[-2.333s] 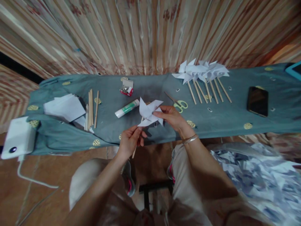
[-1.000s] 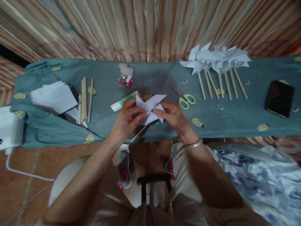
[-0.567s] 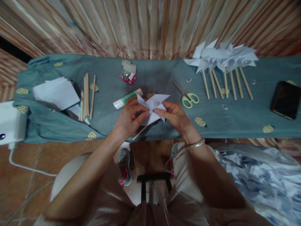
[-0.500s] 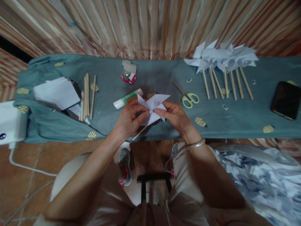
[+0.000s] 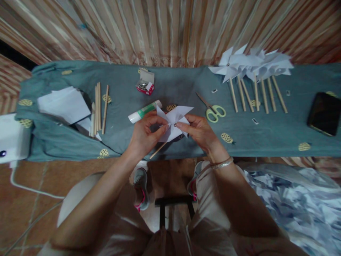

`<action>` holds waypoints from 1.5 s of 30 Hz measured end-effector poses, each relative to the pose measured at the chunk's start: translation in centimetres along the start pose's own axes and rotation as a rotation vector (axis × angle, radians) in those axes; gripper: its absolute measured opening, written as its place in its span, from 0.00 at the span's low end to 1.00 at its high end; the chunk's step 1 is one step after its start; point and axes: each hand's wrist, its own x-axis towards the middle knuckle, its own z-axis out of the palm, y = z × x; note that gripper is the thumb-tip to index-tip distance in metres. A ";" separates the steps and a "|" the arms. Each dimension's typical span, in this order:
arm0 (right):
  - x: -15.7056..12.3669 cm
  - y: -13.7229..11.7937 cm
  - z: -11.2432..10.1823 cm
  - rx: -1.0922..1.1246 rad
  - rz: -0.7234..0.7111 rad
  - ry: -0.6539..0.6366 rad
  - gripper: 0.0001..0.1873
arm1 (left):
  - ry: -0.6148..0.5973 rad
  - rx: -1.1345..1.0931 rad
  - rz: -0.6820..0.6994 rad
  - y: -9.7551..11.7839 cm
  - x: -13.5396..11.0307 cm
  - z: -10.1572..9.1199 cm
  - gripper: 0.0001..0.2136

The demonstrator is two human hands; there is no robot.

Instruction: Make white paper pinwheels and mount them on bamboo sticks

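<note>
Between my hands is a white paper pinwheel (image 5: 174, 115), its blades folded in to the centre, where a small shiny pin head shows. My left hand (image 5: 147, 131) pinches the paper just left of the centre with thumb and fingers. From the right, my right hand (image 5: 198, 129) grips a blade, its thumb beside the pin head. A thin wooden stick (image 5: 158, 150) pokes out below the pinwheel; whether it is joined to the paper is hidden. Close behind my left hand lies a glue stick (image 5: 145, 112).
Scissors (image 5: 213, 108) lie right of my hands, and an open box of pins (image 5: 145, 83) stands behind. Paper sheets (image 5: 64, 105) and wooden sticks (image 5: 98, 106) are at left; several pinwheels (image 5: 255, 65) and a phone (image 5: 324, 113) at right. A bag of paper pieces (image 5: 298, 202) stands below.
Hardly anything differs. My left fingertips and the pinwheel have shifted very slightly; both hands keep hold of the paper.
</note>
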 end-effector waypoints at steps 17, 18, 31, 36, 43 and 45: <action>0.0 0.4 0.6 0.062 -0.030 0.062 0.17 | 0.085 -0.456 -0.309 0.9 -0.3 2.2 0.29; 0.0 0.4 0.6 0.063 -0.031 0.064 0.17 | 0.084 -0.462 -0.301 0.8 -0.3 2.2 0.28; 0.0 0.4 0.7 0.095 -0.076 0.057 0.17 | 0.083 -0.455 -0.204 -0.3 0.0 2.5 0.27; 0.0 0.4 0.6 0.075 -0.099 0.049 0.17 | 0.107 -0.499 -0.188 -0.3 0.1 2.6 0.24; -0.1 0.3 0.6 0.043 -0.101 0.048 0.17 | 0.111 -0.480 -0.199 -0.1 0.2 2.7 0.24; -0.1 0.2 0.5 0.055 -0.117 0.048 0.17 | 0.119 -0.478 -0.200 -0.2 0.3 2.7 0.24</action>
